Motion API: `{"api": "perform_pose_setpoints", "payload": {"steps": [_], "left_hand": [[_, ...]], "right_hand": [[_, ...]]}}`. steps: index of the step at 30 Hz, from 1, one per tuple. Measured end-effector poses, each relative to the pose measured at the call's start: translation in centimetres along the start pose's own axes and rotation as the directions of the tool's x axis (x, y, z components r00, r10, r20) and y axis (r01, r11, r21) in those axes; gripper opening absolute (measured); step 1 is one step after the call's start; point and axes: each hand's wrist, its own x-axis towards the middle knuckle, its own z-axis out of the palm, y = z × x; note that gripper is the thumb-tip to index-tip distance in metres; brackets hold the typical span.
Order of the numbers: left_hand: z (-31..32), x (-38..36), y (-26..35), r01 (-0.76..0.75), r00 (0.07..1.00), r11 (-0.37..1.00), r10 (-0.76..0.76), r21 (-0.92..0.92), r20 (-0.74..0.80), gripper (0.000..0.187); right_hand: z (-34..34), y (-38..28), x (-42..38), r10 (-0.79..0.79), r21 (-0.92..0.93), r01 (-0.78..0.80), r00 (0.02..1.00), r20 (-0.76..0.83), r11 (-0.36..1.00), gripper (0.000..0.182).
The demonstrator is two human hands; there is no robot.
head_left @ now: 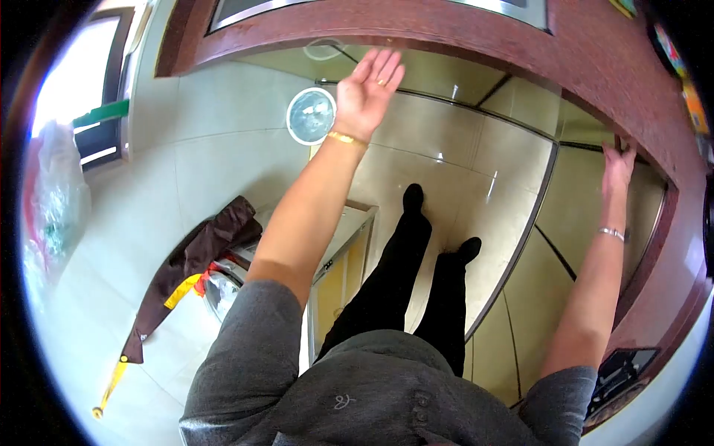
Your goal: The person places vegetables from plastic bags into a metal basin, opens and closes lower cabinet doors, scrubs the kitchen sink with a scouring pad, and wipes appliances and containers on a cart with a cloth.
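My left hand (364, 93) is stretched out just below the countertop's front edge, palm up, fingers extended, holding nothing. It wears a ring and a gold bracelet (347, 139). Close beside its wrist, a white round bin (292, 117) with a bluish liner stands on the floor. My right hand (619, 169) reaches to the top of the glossy olive cabinet front (584, 197), right under the counter edge. Its thumb and fingers are bent around a small dark part there, which I cannot make out. A silver bracelet (611, 233) is on that wrist.
The reddish-brown countertop (461, 31) runs along the top and right. Left stand a low cabinet (346, 256) and a dark brown cloth (212, 234) with yellow straps. A plastic bag (59, 201) hangs near the window. My feet (413, 198) are on the tiled floor (461, 167).
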Motion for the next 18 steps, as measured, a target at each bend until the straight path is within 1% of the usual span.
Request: {"api": "perform_pose_setpoints", "payload": {"steps": [1,2,3,4,5,6,7,8,9,10,11,12,13,14,16,17,18], "left_hand": [[0.3,1.6,0.0,-0.013,0.999,0.997,0.016,-0.075,0.042,0.03],[1.1,2.1,0.1,-0.032,0.997,0.995,0.039,-0.096,0.068,0.027],[1.9,2.6,0.2,-0.05,0.994,0.992,0.062,-0.117,0.094,0.024],[3.8,2.7,0.1,-0.078,0.99,0.993,0.087,-0.087,0.107,0.021],[4.5,2.8,0.0,-0.106,0.986,0.993,0.112,-0.06,0.119,0.019],[3.7,3.4,0.0,-0.09,0.988,0.99,0.102,-0.109,0.113,0.018],[2.5,4.8,0.2,-0.074,0.99,0.985,0.092,-0.158,0.106,0.018],[1.4,5.7,0.3,-0.059,0.992,0.977,0.081,-0.205,0.101,0.018],[0.7,6.1,0.1,-0.064,0.989,0.986,0.083,-0.156,0.12,0.018],[0.7,6.5,-0.1,-0.088,0.991,0.988,0.1,-0.128,0.086,0.019],[1.0,6.7,-0.3,-0.112,0.992,0.989,0.117,-0.099,0.052,0.019],[1.6,6.9,-0.4,-0.137,0.99,0.988,0.139,-0.068,0.023,0.019],[2.8,6.3,-0.6,-0.137,0.991,0.99,0.136,-0.022,-0.014,0.015],[2.4,6.6,-0.7,-0.128,0.991,0.992,0.128,-0.002,-0.03,0.012],[-0.4,8.4,-0.7,-0.112,0.992,0.993,0.114,0.038,-0.062,0.01],[-3.2,9.9,-0.5,-0.044,0.998,0.999,0.045,-0.013,0.053,0.011],[-2.0,8.6,-0.9,-0.105,0.994,0.994,0.105,0.004,-0.008,0.012]], "right_hand": [[0.5,0.0,-0.4,0.048,-0.168,-0.039,0.998,0.051,0.985,0.066],[0.6,0.0,-1.0,0.104,-0.338,-0.068,0.991,0.089,0.939,0.061],[0.3,-0.1,-1.8,0.164,-0.503,-0.088,0.98,0.109,0.86,0.057],[0.7,-1.0,-3.5,0.184,-0.493,-0.01,0.934,0.305,0.87,0.048],[2.4,-2.9,-6.2,0.202,-0.471,0.062,0.849,0.488,0.88,0.04],[6.1,-8.9,-10.3,0.159,-0.506,0.203,0.797,0.582,0.838,0.029],[8.1,-11.9,-12.8,-0.004,-0.395,0.311,0.79,0.613,0.864,0.024],[9.5,-14.4,-13.4,-0.206,-0.403,0.544,0.746,0.633,0.736,0.022],[10.3,-16.6,-13.5,-0.39,-0.4,0.735,0.647,0.656,0.547,0.02],[11.7,-17.8,-12.4,-0.569,-0.386,0.828,0.56,0.602,0.408,0.02],[12.7,-18.5,-10.7,-0.633,-0.377,0.831,0.557,0.538,0.41,0.021],[13.8,-18.8,-9.2,-0.633,-0.428,0.775,0.629,0.451,0.466,0.02],[15.1,-18.3,-7.3,-0.678,-0.424,0.774,0.625,0.388,0.471,0.019],[15.9,-17.2,-5.4,-0.655,-0.474,0.739,0.66,0.368,0.479,0.019],[16.9,-15.2,-3.7,-0.67,-0.691,0.675,0.641,0.375,0.259,0.018],[17.1,-14.9,-3.9,-0.683,-0.706,0.669,0.629,0.372,0.232,0.017],[17.2,-14.9,-4.4,-0.692,-0.72,0.662,0.619,0.371,0.206,0.016]]}}
